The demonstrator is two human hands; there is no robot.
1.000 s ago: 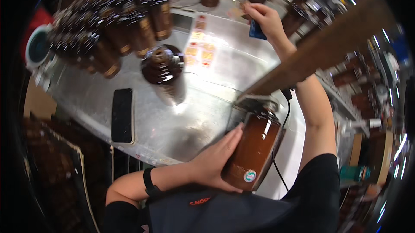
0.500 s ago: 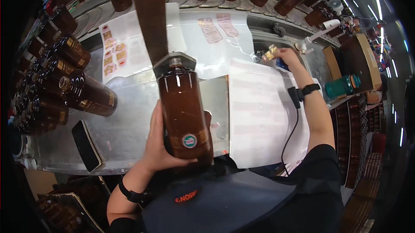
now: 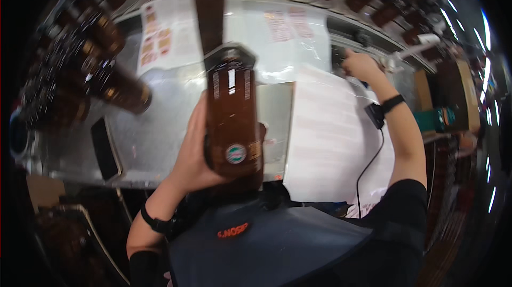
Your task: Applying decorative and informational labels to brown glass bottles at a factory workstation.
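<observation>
My left hand (image 3: 194,154) is wrapped round the lower left side of a brown glass bottle (image 3: 232,122). The bottle has a round green and white sticker near its base and gold print at its lower right. Its neck end lies at a grey angular bracket (image 3: 246,55); whether they touch I cannot tell. My right hand (image 3: 364,67) reaches far right, over the edge of a dark recessed trough (image 3: 337,55), its fingers bent closed. What those fingers hold, if anything, is blurred and hidden. A bit of blue shows under that hand.
Several brown bottles (image 3: 120,87) crowd the left side, and more line the back. Printed decal sheets (image 3: 160,39) lie on the metal table; a large white sheet (image 3: 333,138) covers its right part. There are also a phone (image 3: 106,148), a white tap (image 3: 416,47) and a cardboard box (image 3: 466,95).
The view has shifted, and the scene is more blurred. A gold decal piece that showed in my right hand is no longer visible. My left hand keeps its hold on the bottle.
</observation>
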